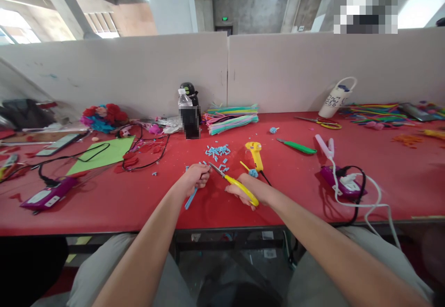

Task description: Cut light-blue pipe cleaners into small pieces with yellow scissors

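Observation:
Closed around a light blue pipe cleaner (191, 199), my left hand (197, 177) is over the red table near its front edge. The strip hangs below my fist, and a short end shows at the top by the blades. My right hand (243, 191) grips yellow-handled scissors (239, 187), whose tips point at my left fingers. Whether the blades touch the strip I cannot tell. Just beyond both hands lies a pile of short cut blue pieces (218, 150), with several loose bits around it. A small blue fuzzy ball (253, 173) sits past my right wrist.
Behind my right hand stands a yellow glue gun (255, 155). A green-handled tool (297, 146) and purple power strips (342, 182) (50, 193) lie to the sides. Pipe cleaner bundles (231, 119), a bottle (187, 112) and a white tumbler (335, 100) are by the partition (139, 73).

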`<state>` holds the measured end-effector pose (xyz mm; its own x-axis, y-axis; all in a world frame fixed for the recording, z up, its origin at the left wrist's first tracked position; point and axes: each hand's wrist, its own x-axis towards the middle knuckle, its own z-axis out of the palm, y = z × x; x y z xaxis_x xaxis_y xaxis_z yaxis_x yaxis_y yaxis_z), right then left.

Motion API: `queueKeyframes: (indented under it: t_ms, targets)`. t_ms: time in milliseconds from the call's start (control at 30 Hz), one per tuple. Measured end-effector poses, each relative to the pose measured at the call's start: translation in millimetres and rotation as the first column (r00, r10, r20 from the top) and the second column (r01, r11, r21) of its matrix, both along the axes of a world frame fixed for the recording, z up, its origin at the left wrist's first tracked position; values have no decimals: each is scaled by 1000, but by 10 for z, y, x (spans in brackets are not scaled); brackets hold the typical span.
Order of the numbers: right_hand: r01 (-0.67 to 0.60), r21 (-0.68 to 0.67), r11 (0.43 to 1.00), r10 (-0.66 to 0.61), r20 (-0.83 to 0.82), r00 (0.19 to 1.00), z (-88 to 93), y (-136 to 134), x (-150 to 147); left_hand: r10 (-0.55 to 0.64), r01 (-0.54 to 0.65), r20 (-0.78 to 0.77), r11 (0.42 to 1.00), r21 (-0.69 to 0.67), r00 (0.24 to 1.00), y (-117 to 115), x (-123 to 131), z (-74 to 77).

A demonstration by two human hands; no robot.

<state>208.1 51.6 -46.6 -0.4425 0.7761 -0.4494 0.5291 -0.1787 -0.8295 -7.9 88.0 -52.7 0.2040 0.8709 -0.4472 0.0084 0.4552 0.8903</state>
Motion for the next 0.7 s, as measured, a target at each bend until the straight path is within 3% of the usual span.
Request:
queueKeyframes:
  t_ms: [267,500,700]
  targets:
    - [53,4,999,-52,-124,991,-55,-13,79,-53,60,-49,988,143,997,-192,106,124]
    - [231,175,957,-174,-287,942,39,-28,54,-158,164,-46,953,253,986,-484,250,234]
    - [270,262,926,-156,-386,909,88,-72,15,-245,247,-40,935,253,969,-689,376,242]
